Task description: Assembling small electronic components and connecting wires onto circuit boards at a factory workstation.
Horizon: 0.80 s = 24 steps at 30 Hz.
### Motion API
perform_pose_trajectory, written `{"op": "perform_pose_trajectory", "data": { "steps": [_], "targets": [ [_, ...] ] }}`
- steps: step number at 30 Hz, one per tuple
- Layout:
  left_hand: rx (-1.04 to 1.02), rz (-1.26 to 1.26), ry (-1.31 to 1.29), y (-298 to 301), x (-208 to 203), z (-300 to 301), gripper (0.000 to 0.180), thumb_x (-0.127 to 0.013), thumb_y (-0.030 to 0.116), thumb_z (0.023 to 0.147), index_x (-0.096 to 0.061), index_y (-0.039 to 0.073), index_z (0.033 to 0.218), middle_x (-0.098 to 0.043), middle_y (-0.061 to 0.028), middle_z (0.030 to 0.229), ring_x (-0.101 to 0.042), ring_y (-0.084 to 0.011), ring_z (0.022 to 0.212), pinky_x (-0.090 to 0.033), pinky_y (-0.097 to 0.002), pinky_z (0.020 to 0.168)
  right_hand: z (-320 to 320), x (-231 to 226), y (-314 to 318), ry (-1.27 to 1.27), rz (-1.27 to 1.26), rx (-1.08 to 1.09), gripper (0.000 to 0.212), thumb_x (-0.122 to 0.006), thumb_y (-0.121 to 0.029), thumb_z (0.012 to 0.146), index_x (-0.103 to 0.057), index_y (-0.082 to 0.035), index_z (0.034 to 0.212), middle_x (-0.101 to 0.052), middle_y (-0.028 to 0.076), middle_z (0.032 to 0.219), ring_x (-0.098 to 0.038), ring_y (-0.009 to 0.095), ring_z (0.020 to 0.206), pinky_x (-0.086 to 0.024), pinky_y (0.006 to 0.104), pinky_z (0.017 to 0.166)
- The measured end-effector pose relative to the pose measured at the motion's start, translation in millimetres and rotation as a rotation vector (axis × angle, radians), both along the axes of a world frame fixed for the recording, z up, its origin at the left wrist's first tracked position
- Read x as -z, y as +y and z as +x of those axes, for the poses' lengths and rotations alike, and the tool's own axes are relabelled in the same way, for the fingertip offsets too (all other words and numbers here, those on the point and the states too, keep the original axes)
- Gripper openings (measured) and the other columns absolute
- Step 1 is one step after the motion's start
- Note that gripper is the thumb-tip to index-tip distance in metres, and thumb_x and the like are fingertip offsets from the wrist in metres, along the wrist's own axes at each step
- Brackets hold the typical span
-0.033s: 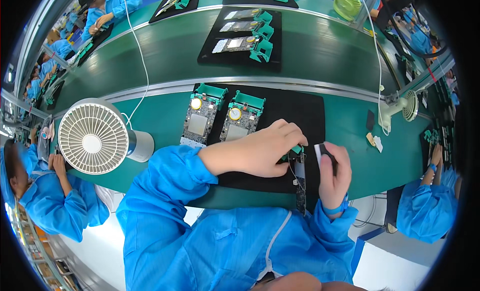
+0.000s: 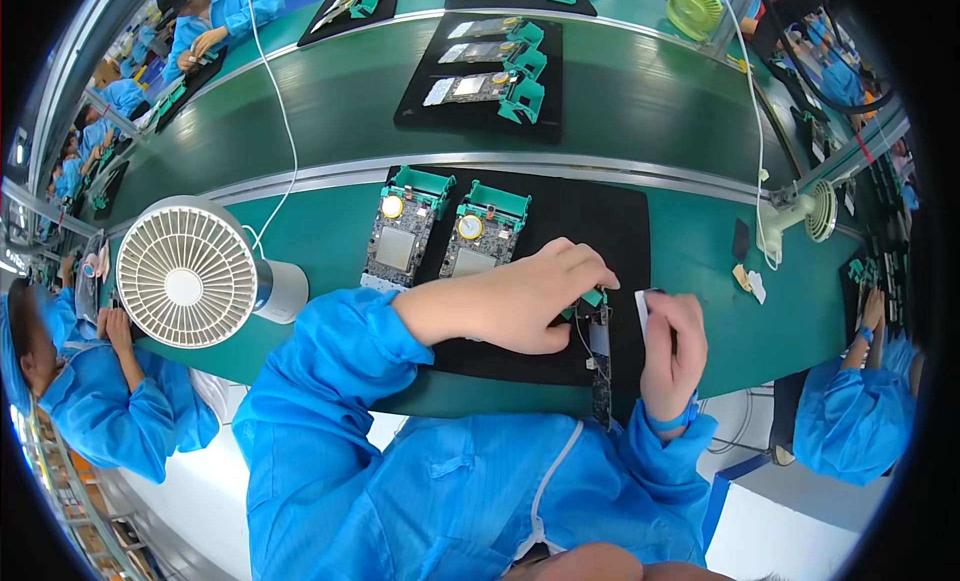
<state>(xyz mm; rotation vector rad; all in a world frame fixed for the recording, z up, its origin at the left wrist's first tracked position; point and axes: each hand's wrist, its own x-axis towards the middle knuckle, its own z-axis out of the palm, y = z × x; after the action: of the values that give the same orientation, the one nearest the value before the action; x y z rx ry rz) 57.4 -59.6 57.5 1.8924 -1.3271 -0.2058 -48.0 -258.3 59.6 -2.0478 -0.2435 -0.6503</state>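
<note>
Right fingers (image 2: 688, 319) are shifting slightly away from the left fingers (image 2: 578, 269), pinching a white strip (image 2: 643, 309). Curled over a green bracket (image 2: 594, 297), the left ones are perhaps gripping; I cannot tell. Extending bodyward from them, left of the right fingers, the circuit board (image 2: 602, 386) is probably behaving as light, stiff and fragile, favouring bracket or edge holds. It is looking narrow, dark, seemingly edge-on, with a grey panel (image 2: 599, 337).
</note>
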Motion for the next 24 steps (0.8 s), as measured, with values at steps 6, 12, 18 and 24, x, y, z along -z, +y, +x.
{"op": "perform_pose_trajectory", "data": {
  "steps": [6, 12, 18, 24],
  "targets": [
    [0.230, -0.036, 0.301, 6.3, 2.6, 17.2, 0.053, -0.055, 0.000, 0.081, -0.045, -0.001, 0.133, -0.048, -0.0183, 0.129, -0.043, -0.0330, 0.124, -0.034, -0.0404, 0.106, -17.6, -17.6, 20.5, 0.116, -0.293, -0.053, 0.031, -0.073, -0.004, 0.072, -0.064, -0.007, 0.101, -0.053, 0.012, 0.094, -0.053, 0.032, 0.085, -0.047, 0.0390, 0.070],
    [0.234, -0.011, 0.230, 4.7, 6.1, 18.7, 0.045, -0.059, 0.003, 0.087, -0.051, 0.003, 0.131, -0.050, -0.0161, 0.128, -0.044, -0.0346, 0.124, -0.037, -0.0407, 0.104, -28.6, -12.1, 19.3, 0.012, -0.578, 0.032, 0.030, -0.082, -0.012, 0.067, -0.061, -0.009, 0.089, -0.052, 0.010, 0.089, -0.052, 0.030, 0.081, -0.043, 0.0397, 0.069],
    [0.248, 0.002, 0.258, 5.5, 4.2, 19.4, 0.044, -0.060, 0.002, 0.089, -0.051, 0.005, 0.133, -0.049, -0.0137, 0.129, -0.048, -0.0307, 0.122, -0.039, -0.0374, 0.102, -22.5, -3.6, 13.2, -0.023, -0.579, 0.180, 0.026, -0.080, -0.008, 0.069, -0.061, -0.010, 0.086, -0.051, 0.009, 0.086, -0.052, 0.029, 0.080, -0.043, 0.0395, 0.068],
    [0.201, 0.047, 0.289, 11.5, 0.0, 18.5, 0.044, -0.061, 0.004, 0.089, -0.052, 0.005, 0.132, -0.050, -0.0138, 0.127, -0.049, -0.0307, 0.120, -0.041, -0.0374, 0.101, 0.7, -0.7, 15.0, 0.098, -0.377, 0.124, 0.019, -0.074, -0.004, 0.074, -0.060, -0.007, 0.087, -0.052, 0.012, 0.090, -0.052, 0.032, 0.085, -0.044, 0.0398, 0.072]
  ]
}}
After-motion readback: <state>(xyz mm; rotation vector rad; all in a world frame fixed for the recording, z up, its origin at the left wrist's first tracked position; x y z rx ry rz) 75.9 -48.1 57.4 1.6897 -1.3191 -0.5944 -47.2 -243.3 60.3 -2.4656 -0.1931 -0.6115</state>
